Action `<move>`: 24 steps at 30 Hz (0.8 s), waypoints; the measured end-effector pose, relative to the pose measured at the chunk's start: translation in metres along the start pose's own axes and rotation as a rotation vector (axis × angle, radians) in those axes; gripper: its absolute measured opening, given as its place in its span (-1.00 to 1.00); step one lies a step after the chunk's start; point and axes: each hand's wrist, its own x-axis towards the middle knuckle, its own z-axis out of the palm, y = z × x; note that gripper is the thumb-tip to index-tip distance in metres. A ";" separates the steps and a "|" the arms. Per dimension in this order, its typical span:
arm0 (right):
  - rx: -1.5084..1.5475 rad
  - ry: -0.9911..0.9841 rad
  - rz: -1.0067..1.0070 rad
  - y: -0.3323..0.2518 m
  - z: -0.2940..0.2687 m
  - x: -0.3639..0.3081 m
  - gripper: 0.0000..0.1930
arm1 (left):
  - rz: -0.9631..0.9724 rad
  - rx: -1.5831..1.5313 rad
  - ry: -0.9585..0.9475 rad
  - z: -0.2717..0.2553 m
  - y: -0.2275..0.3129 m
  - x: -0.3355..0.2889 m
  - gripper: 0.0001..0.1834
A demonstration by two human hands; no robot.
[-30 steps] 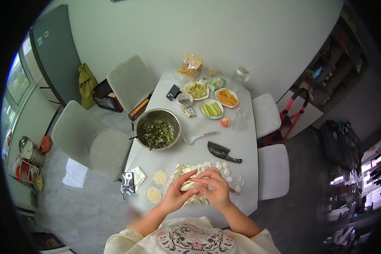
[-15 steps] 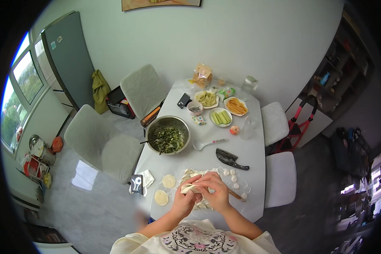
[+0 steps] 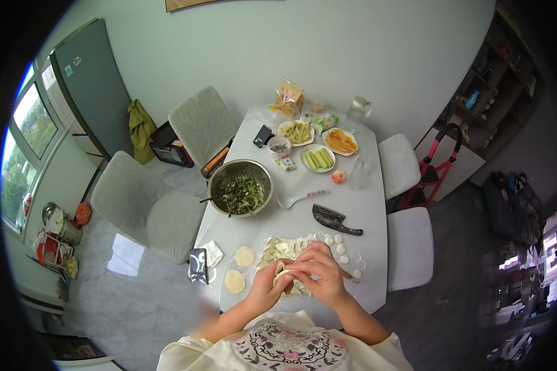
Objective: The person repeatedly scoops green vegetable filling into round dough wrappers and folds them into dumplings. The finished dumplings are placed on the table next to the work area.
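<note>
A pale, folded dumpling (image 3: pixel 281 269) is held between my two hands above the near part of the table. My left hand (image 3: pixel 267 285) cups it from the left, fingers curled round it. From the right, my right hand (image 3: pixel 320 275) pinches its edge with thumb and fingers. Under and beyond my hands lie several made dumplings (image 3: pixel 281 248) in rows, partly hidden. Two flat round wrappers, one farther (image 3: pixel 244 256) and one nearer (image 3: pixel 234 281), rest left of them. Small dough balls (image 3: pixel 339 238) sit to the right, by a rolling pin (image 3: pixel 351 276) mostly covered by my hand.
A steel bowl of chopped green filling (image 3: pixel 240 188) stands at the left, beyond the wrappers. A white spoon (image 3: pixel 303 198) and black cleaver (image 3: pixel 334 220) lie mid-table. Plates of cucumber (image 3: pixel 318 159) and other food are farther back. A phone (image 3: pixel 198 266) lies at the left edge.
My fingers have shifted along the dumpling's edge, and it now shows more upright between them. The whole view has tilted slightly, moving the table's far items up in the picture.
</note>
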 end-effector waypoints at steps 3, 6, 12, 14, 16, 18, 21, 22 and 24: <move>0.003 -0.021 -0.009 0.000 0.000 0.000 -0.79 | -0.013 0.046 0.019 -0.001 -0.001 -0.003 -0.70; -0.002 -0.048 -0.029 0.001 -0.001 0.002 -0.79 | 0.084 0.164 0.017 -0.001 0.004 -0.002 -0.44; 0.015 -0.061 -0.087 0.001 -0.007 0.007 -0.78 | 0.309 0.413 0.003 -0.011 -0.007 -0.001 -0.51; 0.082 -0.047 -0.074 0.004 -0.006 0.006 -0.79 | 0.159 0.407 -0.121 -0.018 0.001 0.000 -0.60; 0.146 -0.037 -0.031 0.003 -0.004 0.004 -0.80 | 0.094 0.400 -0.194 -0.021 0.007 0.000 -0.65; 0.207 -0.030 0.043 0.001 -0.002 0.001 -0.82 | 0.114 0.391 -0.218 -0.021 0.010 0.003 -0.69; 0.347 -0.016 0.129 0.006 0.006 -0.008 -0.83 | 0.114 0.287 -0.208 -0.016 0.012 0.005 -0.74; 0.434 0.037 0.193 0.004 0.010 -0.012 -0.78 | 0.111 0.271 -0.152 -0.013 0.015 0.004 -0.75; 0.610 0.143 0.320 -0.003 0.017 -0.018 -0.67 | 0.103 0.240 -0.037 -0.005 0.023 0.002 -0.74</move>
